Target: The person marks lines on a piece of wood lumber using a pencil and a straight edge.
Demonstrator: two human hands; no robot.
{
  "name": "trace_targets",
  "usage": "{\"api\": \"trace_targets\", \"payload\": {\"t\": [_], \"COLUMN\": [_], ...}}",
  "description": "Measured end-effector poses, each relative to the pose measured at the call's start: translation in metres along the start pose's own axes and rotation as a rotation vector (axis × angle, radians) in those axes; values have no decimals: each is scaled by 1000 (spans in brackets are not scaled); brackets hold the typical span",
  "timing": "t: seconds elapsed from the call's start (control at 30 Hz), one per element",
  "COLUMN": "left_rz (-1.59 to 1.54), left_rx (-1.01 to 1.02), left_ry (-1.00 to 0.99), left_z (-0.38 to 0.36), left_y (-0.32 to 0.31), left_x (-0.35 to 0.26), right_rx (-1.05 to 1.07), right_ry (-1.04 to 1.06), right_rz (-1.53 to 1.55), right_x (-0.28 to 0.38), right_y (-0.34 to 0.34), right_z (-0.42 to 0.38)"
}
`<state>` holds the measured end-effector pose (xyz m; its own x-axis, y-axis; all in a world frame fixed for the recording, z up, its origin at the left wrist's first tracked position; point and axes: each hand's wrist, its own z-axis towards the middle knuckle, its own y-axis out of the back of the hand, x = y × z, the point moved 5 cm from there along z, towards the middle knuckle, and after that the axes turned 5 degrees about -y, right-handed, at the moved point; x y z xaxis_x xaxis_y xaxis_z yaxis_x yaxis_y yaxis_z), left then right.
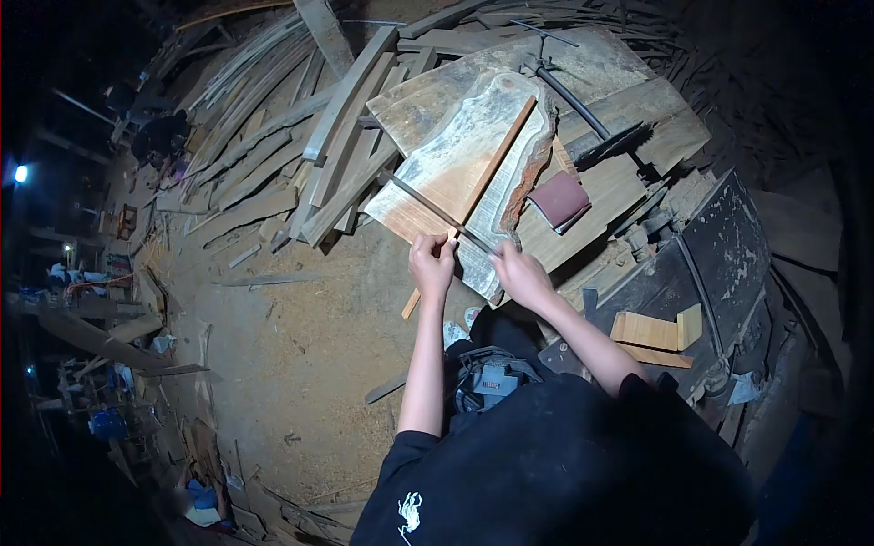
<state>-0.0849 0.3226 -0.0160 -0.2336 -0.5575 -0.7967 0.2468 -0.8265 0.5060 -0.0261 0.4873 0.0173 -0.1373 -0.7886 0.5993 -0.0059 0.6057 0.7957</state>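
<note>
My right hand, slightly smeared by motion, is wrapped round the near end of a long dark metal file. The file lies slantwise across a narrow reddish-brown wooden strip. Gripping that strip near the file is my left hand; a lower piece in line with it sticks out below the hand, apparently the same strip. Beneath both is a pale live-edge wood slab with rough bark along its right side. Right of the slab sits a folded reddish-brown sheet that looks like sandpaper.
The slab lies on a wooden saw table with a dark toothed blade standing up. Small wood blocks rest at the right on a dark panel. Long boards are piled at the back left. Sawdust covers the floor.
</note>
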Motion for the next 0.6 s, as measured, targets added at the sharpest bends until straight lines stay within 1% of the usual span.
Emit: {"api": "trace_targets", "payload": {"t": [0.1,0.2,0.6], "left_rz": [6,-16,0], "left_rx": [9,14,-14], "left_ry": [19,37,6], "left_z": [0,0,0], "left_y": [1,1,0], "left_x": [-1,-1,0], "right_rx": [-11,-22,2], "right_ry": [43,94,109], "right_rz": [-72,-117,-183], "right_x": [29,36,36], "right_y": [-12,-23,-31], "right_z": [39,54,54]}}
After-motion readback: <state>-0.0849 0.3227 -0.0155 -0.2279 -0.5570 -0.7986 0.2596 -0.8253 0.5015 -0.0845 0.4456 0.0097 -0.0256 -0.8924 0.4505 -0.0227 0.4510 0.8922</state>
